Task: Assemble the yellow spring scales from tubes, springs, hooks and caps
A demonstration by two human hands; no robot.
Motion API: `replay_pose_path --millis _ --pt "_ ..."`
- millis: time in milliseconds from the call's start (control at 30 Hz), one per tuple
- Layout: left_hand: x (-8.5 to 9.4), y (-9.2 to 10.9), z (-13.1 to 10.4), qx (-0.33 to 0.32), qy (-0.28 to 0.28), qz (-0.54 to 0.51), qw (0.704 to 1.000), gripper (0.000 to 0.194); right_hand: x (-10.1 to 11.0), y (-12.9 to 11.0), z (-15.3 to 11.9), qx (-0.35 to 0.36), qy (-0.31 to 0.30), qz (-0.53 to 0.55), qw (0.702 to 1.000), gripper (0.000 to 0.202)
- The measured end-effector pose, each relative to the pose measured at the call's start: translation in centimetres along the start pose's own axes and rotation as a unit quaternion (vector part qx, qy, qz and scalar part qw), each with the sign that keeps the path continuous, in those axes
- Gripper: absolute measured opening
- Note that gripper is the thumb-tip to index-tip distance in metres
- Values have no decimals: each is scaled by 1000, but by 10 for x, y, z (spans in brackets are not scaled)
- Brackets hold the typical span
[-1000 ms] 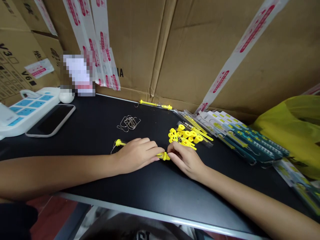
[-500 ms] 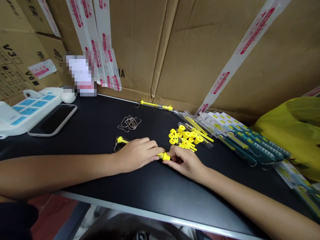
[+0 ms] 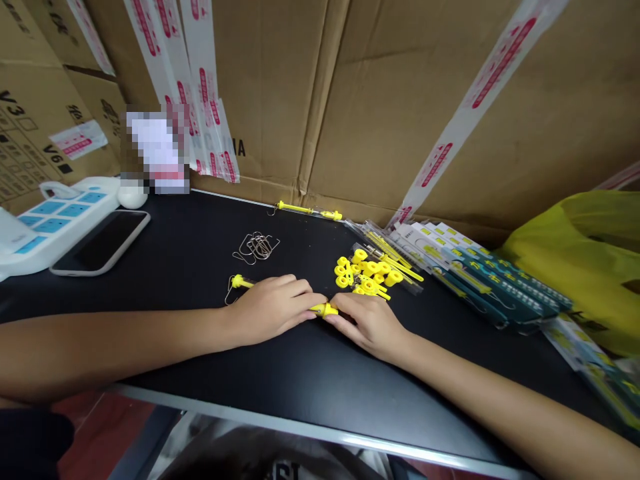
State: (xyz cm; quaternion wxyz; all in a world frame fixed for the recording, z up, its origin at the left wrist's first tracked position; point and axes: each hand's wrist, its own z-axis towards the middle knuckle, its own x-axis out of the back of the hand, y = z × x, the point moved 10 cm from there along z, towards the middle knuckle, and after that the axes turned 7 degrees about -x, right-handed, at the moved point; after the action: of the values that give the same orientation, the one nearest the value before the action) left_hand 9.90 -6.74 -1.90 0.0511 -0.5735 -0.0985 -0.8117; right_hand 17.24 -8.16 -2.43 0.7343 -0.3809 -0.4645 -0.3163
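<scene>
My left hand (image 3: 277, 305) is closed over a tubular spring scale (image 3: 243, 283), which lies across the table. Its yellow top with a wire hook sticks out to the left of that hand, and a yellow end cap (image 3: 329, 310) shows on the right. Thumb and fingers of my right hand (image 3: 373, 325) pinch that end cap. The tube's middle is hidden under my left hand. Just beyond my right hand lies a pile of small yellow plastic parts (image 3: 370, 270) with some springs. Bent wire hooks (image 3: 260, 246) lie in a tangle beyond my left hand.
Another spring scale (image 3: 296, 208) lies along the back edge. Clear tubes with yellow strips (image 3: 393, 252) and packaged scales (image 3: 480, 273) are at right, beside a yellow bag (image 3: 590, 253). A phone (image 3: 103, 243) and power strip (image 3: 60, 217) are at left. Cardboard (image 3: 270, 87) walls the back.
The fingers of my right hand have come closer around the end cap, covering more of its tip. My left hand keeps its hold. The view has shifted slightly.
</scene>
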Motion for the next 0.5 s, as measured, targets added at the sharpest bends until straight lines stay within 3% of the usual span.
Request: replay_pose_path --millis 200,367,500 --pt "-1 2 1 -10 -8 10 1000 26 3 6 -2 4 37 64 997 25" --pt "-1 1 1 -10 -9 12 1000 25 5 -1 -5 43 56 47 996 19" --pt "0 2 0 -12 -6 8 1000 25 5 4 -3 -5 42 27 999 22"
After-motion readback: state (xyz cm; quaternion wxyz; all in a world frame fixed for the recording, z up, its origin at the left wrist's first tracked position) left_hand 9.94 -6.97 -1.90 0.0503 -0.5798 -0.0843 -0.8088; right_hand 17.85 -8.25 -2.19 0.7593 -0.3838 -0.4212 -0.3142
